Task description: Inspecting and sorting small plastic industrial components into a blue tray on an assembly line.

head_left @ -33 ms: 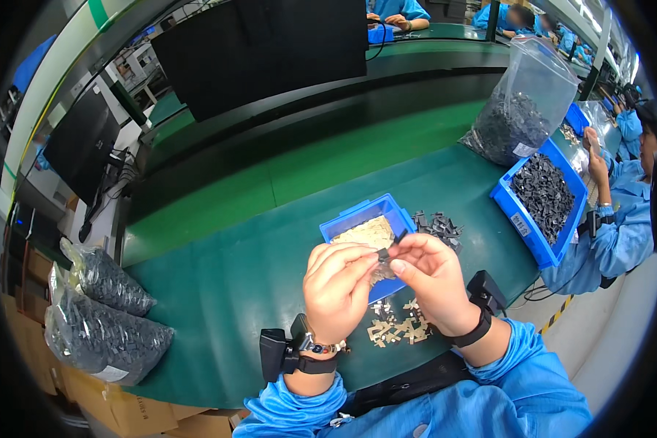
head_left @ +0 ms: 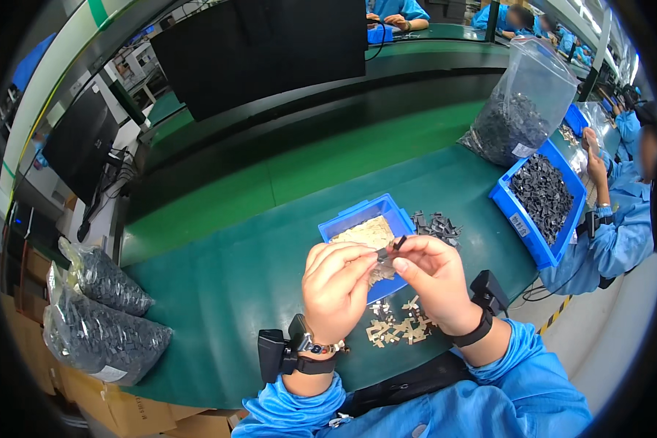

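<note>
My left hand [head_left: 337,288] and right hand [head_left: 436,281] pinch 1 small black part [head_left: 390,250] between fingertips, above the table's [head_left: 226,285] near edge. It appears light, rigid; I grip its ends.

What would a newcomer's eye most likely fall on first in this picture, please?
Probably the left hand and right hand, raised at centre and pinching a small dark part between them. Behind them sits a blue bin of tan pieces; loose tan pieces lie below on the green table.
</note>
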Demonstrator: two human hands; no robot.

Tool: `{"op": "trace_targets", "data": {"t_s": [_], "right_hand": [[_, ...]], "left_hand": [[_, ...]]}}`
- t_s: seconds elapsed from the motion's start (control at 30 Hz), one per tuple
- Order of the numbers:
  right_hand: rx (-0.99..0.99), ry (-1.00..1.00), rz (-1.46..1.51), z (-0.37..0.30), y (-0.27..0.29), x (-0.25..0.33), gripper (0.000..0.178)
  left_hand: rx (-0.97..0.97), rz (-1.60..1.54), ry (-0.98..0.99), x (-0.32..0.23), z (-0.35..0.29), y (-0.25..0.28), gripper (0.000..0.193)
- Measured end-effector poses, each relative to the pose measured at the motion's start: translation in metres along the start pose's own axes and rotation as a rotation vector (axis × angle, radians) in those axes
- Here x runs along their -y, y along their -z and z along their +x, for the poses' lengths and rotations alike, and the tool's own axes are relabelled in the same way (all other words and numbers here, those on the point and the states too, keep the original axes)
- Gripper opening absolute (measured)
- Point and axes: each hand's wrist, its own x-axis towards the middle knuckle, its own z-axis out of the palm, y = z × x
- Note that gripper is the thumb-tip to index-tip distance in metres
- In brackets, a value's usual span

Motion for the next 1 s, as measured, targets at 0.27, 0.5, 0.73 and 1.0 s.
{"op": "trace_targets", "data": {"t_s": [0.27,0.5,0.73,1.0], "right_hand": [[0.064,0.066,-0.408,0.008,0.009,0.012,0.007],[0.017,0.171,-0.62,0.009,0.005,0.015,0.008],[0.022,0.184,-0.643,0.009,0.005,0.016,0.008],[0.027,0.158,-0.635,0.009,0.004,0.02,0.009]], "left_hand": [[0.092,0.072,-0.012,0.0,-0.002,0.002,0.013],[0.118,0.097,-0.003,0.0,-0.002,-0.001,0.014],[0.113,0.1,0.003,0.0,-0.002,0.0,0.013],[0.114,0.088,-0.002,0.0,-0.001,-0.002,0.014]]}}
